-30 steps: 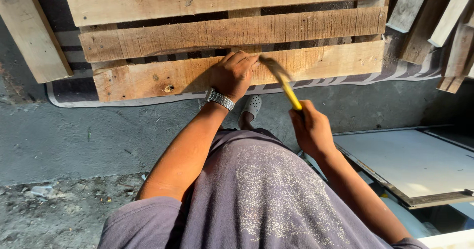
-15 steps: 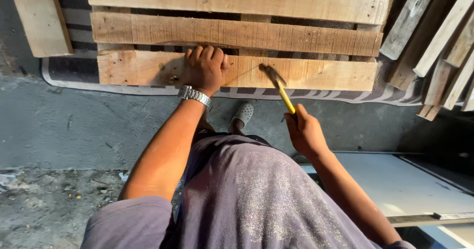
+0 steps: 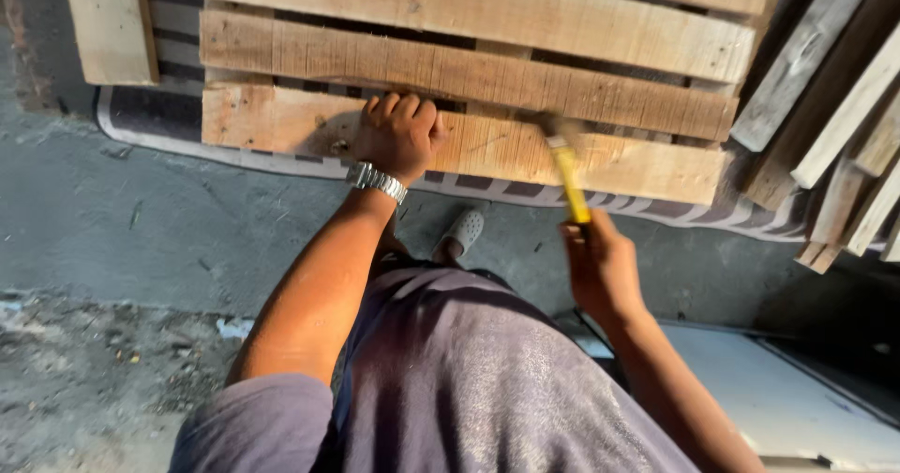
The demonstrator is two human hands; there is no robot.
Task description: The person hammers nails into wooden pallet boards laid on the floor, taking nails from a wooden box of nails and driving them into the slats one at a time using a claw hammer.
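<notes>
Mid-nailing: my left hand (image 3: 401,135) flat, fingers together, pins near plank (image 3: 469,145); right hand (image 3: 600,267) clamped on yellow hammer (image 3: 567,173), head blurred, prob. mid-swing. Next: square hit.

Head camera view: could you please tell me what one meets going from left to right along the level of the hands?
Loose upright board → left hand pressed on the pallet's nearest plank → yellow-handled hammer → right hand gripping its handle → leaning stack of boards.
</notes>
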